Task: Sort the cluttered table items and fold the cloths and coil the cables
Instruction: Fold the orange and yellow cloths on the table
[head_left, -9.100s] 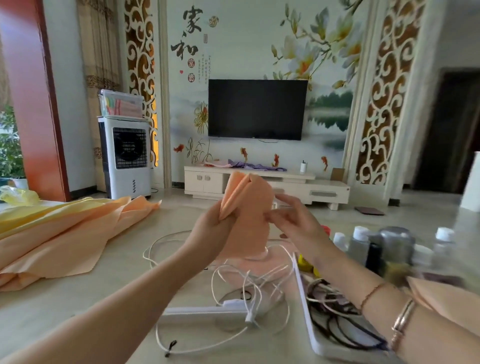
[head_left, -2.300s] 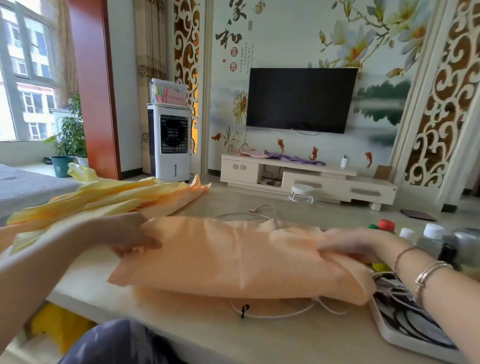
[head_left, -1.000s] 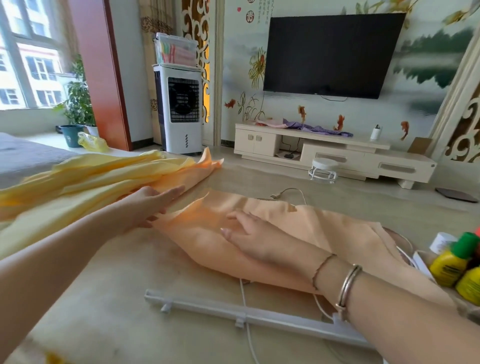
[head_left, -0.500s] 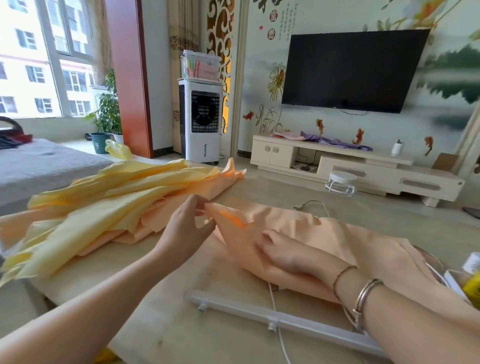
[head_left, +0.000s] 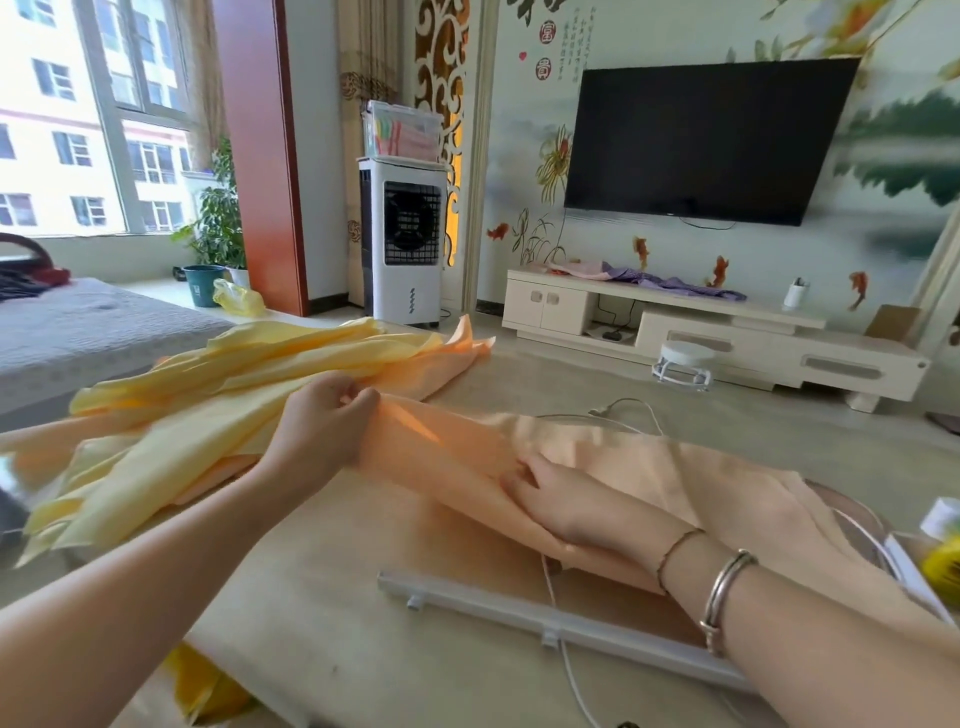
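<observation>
Left hand (head_left: 322, 421) pinches a corner of the peach-orange fabric cloth (head_left: 519, 467); right hand (head_left: 566, 501) presses it flat on the beige tabletop (head_left: 337, 597). Pull taut, align edges before creasing.

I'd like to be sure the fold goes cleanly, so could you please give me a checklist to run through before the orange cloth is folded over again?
1. Left hand pinches the end of the orange cloth: ok.
2. Right hand presses the cloth flat on the table: ok.
3. Cloth smooth between the hands: not ok, creases show.
4. Cloth clear of the yellow cloth pile: cannot tell, the left hand is right beside it.
5. White cable clear of the cloth: not ok, it runs under it.
6. White rail clear of the cloth: ok.
</observation>
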